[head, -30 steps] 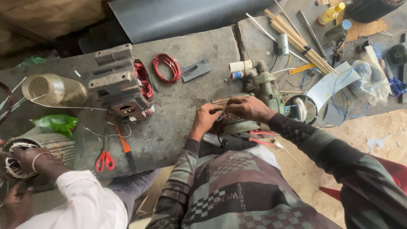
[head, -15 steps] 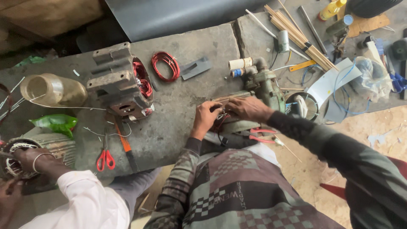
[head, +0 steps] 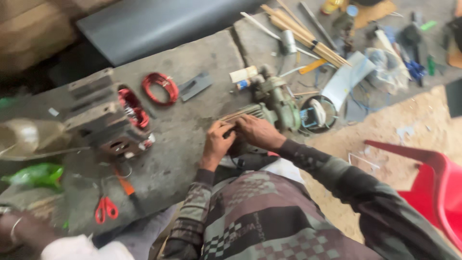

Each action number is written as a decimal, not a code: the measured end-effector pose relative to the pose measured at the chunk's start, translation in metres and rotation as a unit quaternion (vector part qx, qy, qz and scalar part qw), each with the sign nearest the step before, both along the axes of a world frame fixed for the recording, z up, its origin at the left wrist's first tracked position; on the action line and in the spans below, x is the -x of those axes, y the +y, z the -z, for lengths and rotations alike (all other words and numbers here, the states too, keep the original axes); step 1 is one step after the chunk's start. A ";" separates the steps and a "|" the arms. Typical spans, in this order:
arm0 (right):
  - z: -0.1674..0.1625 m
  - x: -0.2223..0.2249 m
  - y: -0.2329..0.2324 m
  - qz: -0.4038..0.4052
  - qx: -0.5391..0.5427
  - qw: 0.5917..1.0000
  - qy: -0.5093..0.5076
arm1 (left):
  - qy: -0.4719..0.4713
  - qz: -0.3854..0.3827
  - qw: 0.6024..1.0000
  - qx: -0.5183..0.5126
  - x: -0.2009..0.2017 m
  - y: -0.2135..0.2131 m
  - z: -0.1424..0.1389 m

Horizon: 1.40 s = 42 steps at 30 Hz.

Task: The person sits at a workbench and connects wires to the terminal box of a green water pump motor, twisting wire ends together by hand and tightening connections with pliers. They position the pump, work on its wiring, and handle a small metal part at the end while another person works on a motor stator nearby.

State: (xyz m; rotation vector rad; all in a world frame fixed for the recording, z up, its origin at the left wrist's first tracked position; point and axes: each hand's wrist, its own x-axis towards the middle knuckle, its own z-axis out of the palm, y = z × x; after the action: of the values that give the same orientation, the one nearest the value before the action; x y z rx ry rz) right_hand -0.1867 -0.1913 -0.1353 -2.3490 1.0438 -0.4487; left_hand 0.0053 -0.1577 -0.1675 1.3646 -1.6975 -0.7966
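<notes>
Leftmost, we see another person's wrist with a bangle (head: 17,230) cut off at the lower corner, with a green plastic bag (head: 33,175) and a blurred pale jug (head: 26,137) above it. Red-handled scissors (head: 106,208) and an orange-handled tool (head: 126,187) lie on the grey slab (head: 192,120), below a dark laminated motor core (head: 103,115) with red winding wire showing inside. A loose red wire coil (head: 160,88) sits just beyond it. At the slab's near edge our left hand (head: 217,141) curls its fingers tightly down around a thin bundle of wires (head: 240,114), though the blur hides exactly what they pinch. Our right hand (head: 259,131) lies just beside it, fingers bent and closed over the same bundle, touching the green motor (head: 279,98) behind. Both forearms come up from below in patterned sleeves. Farther right, wooden sticks (head: 303,33) and cluttered tools lie scattered, and a red chair (head: 433,188) is cut off at the edge.
</notes>
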 end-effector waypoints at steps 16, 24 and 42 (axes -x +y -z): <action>0.022 0.181 0.053 0.570 0.056 0.815 -0.088 | -0.064 0.072 0.995 0.000 -0.006 0.002 -0.020; 0.030 0.184 0.038 0.431 0.041 0.897 0.086 | -0.097 0.024 0.994 -0.053 0.005 0.002 -0.020; 0.032 0.171 0.017 0.350 0.057 0.911 0.211 | 0.003 0.068 0.981 -0.182 -0.014 -0.018 -0.025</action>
State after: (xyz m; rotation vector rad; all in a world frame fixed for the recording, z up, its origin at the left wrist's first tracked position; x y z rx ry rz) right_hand -0.3572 -0.1747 -0.1676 -2.1494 2.1370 -0.2498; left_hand 0.0189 -0.1756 -0.1427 1.4933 -1.7100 -1.2372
